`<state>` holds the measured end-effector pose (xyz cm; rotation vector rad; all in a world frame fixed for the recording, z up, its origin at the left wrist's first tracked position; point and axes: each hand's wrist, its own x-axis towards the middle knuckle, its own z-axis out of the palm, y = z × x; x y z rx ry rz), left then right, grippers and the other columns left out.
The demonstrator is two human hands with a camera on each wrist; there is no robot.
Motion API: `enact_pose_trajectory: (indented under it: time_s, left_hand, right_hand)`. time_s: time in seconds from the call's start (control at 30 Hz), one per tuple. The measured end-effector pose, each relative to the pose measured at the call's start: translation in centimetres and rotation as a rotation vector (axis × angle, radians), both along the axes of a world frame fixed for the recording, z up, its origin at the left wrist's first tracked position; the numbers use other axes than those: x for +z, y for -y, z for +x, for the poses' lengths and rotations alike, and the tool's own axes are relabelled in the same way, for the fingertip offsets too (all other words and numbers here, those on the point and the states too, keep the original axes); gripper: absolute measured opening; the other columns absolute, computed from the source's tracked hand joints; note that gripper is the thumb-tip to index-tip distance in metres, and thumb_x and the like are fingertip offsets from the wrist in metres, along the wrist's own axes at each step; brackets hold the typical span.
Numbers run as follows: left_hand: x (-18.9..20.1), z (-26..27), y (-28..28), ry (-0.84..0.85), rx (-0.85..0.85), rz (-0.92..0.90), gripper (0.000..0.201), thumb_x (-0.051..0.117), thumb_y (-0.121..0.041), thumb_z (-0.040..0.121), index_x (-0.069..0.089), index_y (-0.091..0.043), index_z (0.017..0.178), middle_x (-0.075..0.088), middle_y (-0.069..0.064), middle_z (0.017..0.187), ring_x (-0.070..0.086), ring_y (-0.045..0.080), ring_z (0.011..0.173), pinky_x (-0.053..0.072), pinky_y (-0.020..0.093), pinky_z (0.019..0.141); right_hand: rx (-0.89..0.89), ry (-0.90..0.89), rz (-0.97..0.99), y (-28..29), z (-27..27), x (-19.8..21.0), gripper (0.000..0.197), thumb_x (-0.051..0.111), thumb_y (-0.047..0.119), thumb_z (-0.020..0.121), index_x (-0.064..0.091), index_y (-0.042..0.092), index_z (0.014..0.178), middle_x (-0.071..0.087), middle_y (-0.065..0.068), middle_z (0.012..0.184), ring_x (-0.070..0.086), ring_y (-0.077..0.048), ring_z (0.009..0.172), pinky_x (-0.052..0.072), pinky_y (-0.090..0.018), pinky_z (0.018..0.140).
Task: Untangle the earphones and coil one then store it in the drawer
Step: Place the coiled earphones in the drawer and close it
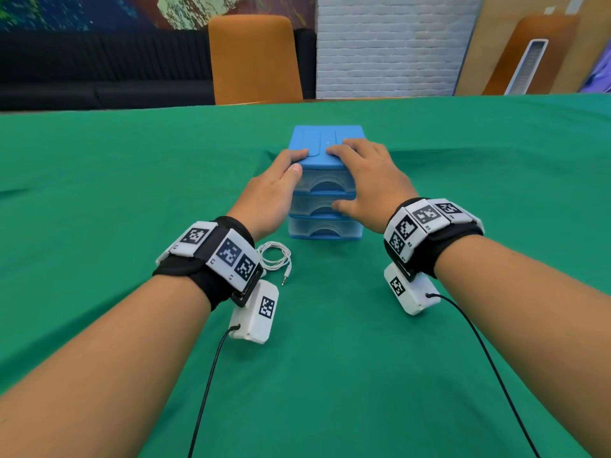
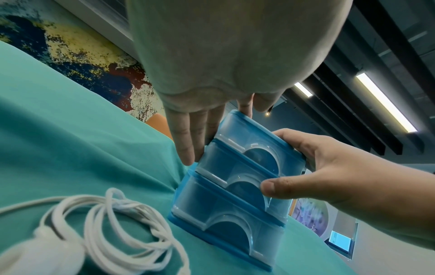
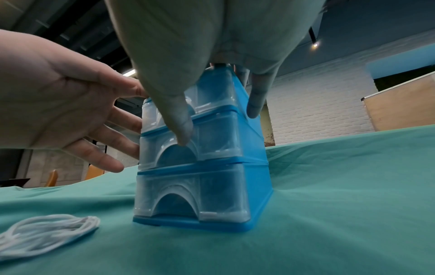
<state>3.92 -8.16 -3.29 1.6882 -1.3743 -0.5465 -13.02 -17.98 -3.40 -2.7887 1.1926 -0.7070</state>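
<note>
On the green desk (image 1: pixel 99 193), head view: a blue drawer unit (image 1: pixel 325 180) stands at twelve o'clock, left hand (image 1: pixel 271 193) and right hand (image 1: pixel 370 183) spread on its top, right thumb at the middle drawer. Left wrist view: coiled white earphones (image 2: pixel 113 232) lie at seven o'clock. Right wrist view: the coil lies at eight o'clock, apart from the unit.

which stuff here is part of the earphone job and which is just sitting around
Part of the job:
- coiled white earphones
- blue drawer unit, held by left hand and right hand

Just there:
- green tablecloth
- orange chair
</note>
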Motion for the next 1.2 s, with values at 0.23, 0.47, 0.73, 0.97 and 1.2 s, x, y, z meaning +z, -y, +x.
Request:
enact_pose_trajectory:
  time_s: [0.23, 0.47, 0.73, 0.97, 1.2]
  left_hand:
    - [0.7, 0.1, -0.5, -0.006, -0.070, 0.073, 0.035, 0.026, -0.050, 0.104, 0.040, -0.055, 0.136, 0.051, -0.004, 0.141, 0.054, 0.031, 0.122, 0.040, 0.053, 0.107]
    - [0.5, 1.2, -1.7, -0.031, -0.074, 0.033, 0.044, 0.037, -0.050, 0.099, 0.039, -0.047, 0.143, 0.059, -0.003, 0.128, 0.061, 0.027, 0.115, 0.044, 0.049, 0.105]
    - [-0.9, 1.7, -2.9, -0.090, -0.027, -0.008, 0.048, 0.052, -0.031, 0.100, 0.041, -0.042, 0.146, 0.065, -0.008, 0.106, 0.066, 0.021, 0.107, 0.049, 0.046, 0.102]
    - [-1.5, 1.8, -3.0, -0.082, -0.016, 0.009, 0.042, 0.051, -0.033, 0.102, 0.048, -0.036, 0.143, 0.064, -0.005, 0.102, 0.065, 0.022, 0.106, 0.050, 0.046, 0.099]
    - [-1.8, 2.0, -2.9, -0.252, 0.077, 0.034, 0.024, 0.049, -0.027, 0.102, 0.058, -0.025, 0.124, 0.064, 0.004, 0.111, 0.064, 0.019, 0.087, 0.048, 0.035, 0.076]
  right_hand:
    - [-0.054, -0.113, -0.066, -2.1, 0.1, 1.6, 0.071, 0.068, 0.043, 0.082, 0.038, 0.031, 0.145, 0.035, 0.002, 0.149, 0.030, -0.024, 0.139, 0.033, -0.047, 0.100]
    - [0.370, -0.259, 0.074, -6.8, 1.3, 1.2, 0.028, 0.058, 0.013, 0.087, 0.067, 0.020, 0.113, 0.067, -0.001, 0.103, 0.061, -0.024, 0.097, 0.050, -0.038, 0.087]
    - [0.300, -0.701, 0.090, -8.0, 5.8, -0.4, 0.042, 0.050, 0.007, 0.096, 0.054, 0.018, 0.137, 0.051, -0.009, 0.134, 0.051, -0.030, 0.126, 0.044, -0.043, 0.092]
    - [0.377, -0.741, -0.070, -7.3, 5.8, -1.3, 0.017, 0.052, 0.022, 0.098, 0.061, 0.023, 0.112, 0.044, -0.007, 0.132, 0.042, -0.029, 0.116, 0.034, -0.039, 0.077]
    - [0.477, -0.448, 0.056, -6.7, 2.0, 0.9, 0.021, 0.054, 0.032, 0.099, 0.060, 0.017, 0.112, 0.047, -0.006, 0.121, 0.044, -0.029, 0.110, 0.043, -0.050, 0.094]
